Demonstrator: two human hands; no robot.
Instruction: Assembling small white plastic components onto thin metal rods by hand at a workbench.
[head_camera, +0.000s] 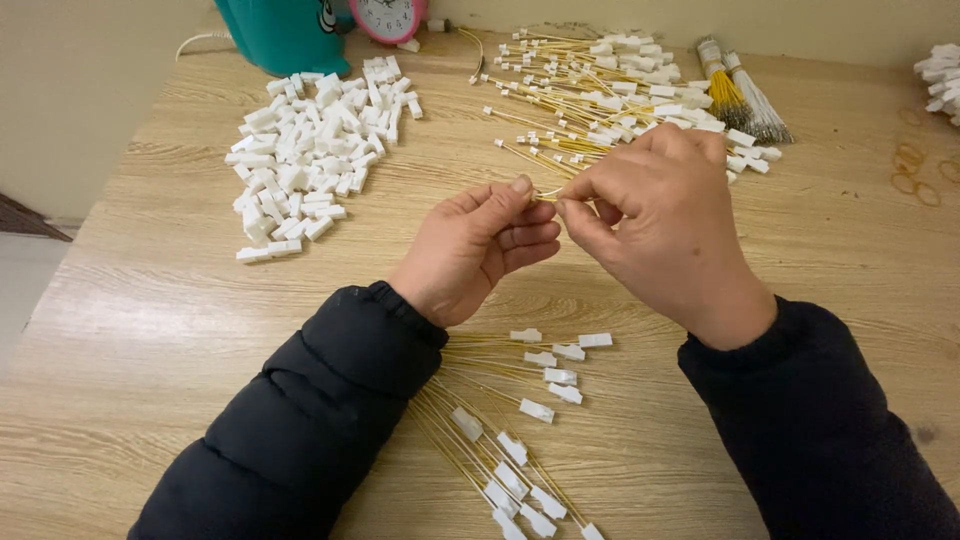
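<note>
The person's left hand (470, 250) and right hand (655, 215) met in the air above the counter (150, 330). Both grips were pinched tight on one thin yellow wire (547, 193), right between the fingertips. It looked like the wire was being fitted with a small white plug, but the fingers hid it, so that stayed unsure. The next move would likely call for a steady, gentle push. Below the grip lay finished wires with plugs (520, 420). Far left of the grip sat a heap of loose white plugs (310, 150). Just behind the grip lay more wires (600, 100). Nothing stood in the way.
</note>
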